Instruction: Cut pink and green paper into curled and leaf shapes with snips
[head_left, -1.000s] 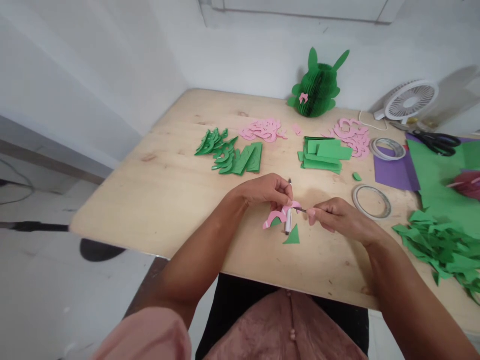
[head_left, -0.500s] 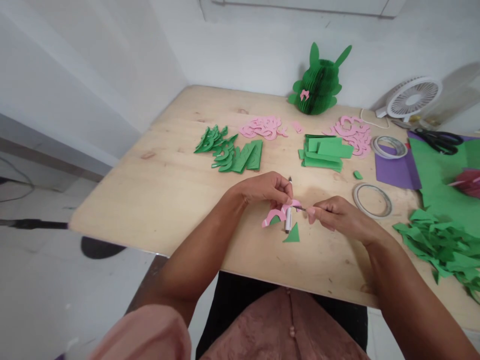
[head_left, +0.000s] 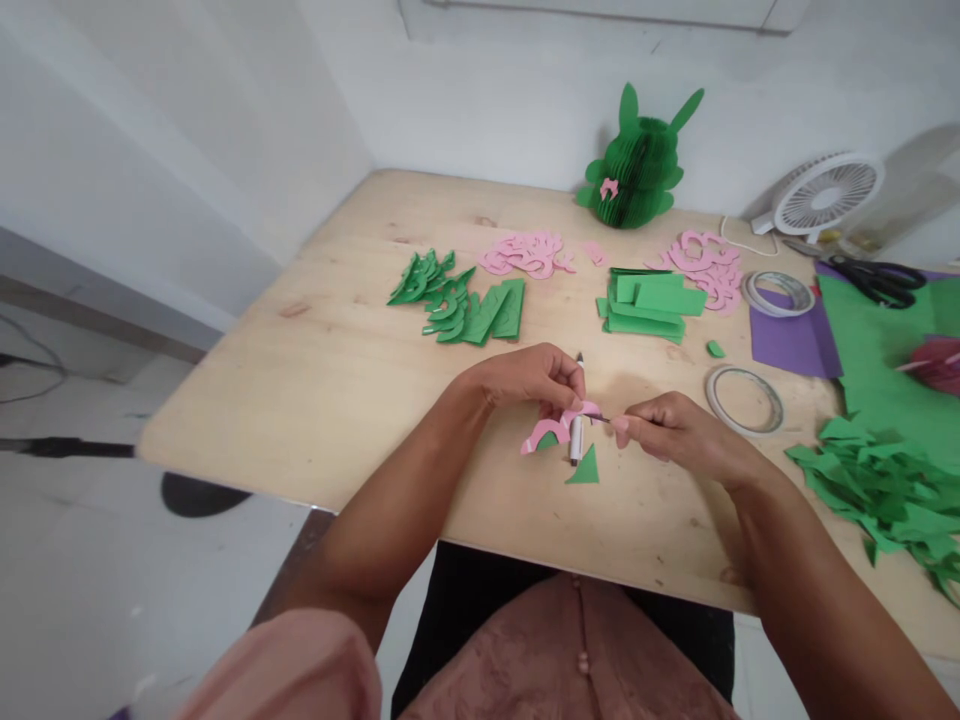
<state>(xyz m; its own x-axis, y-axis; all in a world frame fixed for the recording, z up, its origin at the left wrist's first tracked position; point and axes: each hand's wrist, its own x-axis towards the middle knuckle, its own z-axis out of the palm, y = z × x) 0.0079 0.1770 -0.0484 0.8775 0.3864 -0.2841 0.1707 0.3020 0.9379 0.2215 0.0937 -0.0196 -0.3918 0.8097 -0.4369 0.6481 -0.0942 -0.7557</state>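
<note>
Pinched between the thumb and fingers of my left hand is a curved pink paper cut-out with white patches on it. From the right, my right hand is closed on a thin dark tool, its tip touching the cut-out; the rest of the tool is hidden by the fingers, so its kind is unclear. A white marker lies on the table below the cut-out. Close to it is a green paper scrap.
Green cut pieces, pink cut-outs and green strips lie beyond my hands. A green honeycomb paper figure stands by the wall. To the right are tape rolls, scissors, a fan and green scraps.
The pink cut-out has shifted very slightly, and the tool's tip has moved a little against it. Both hands stay in nearly the same place.
</note>
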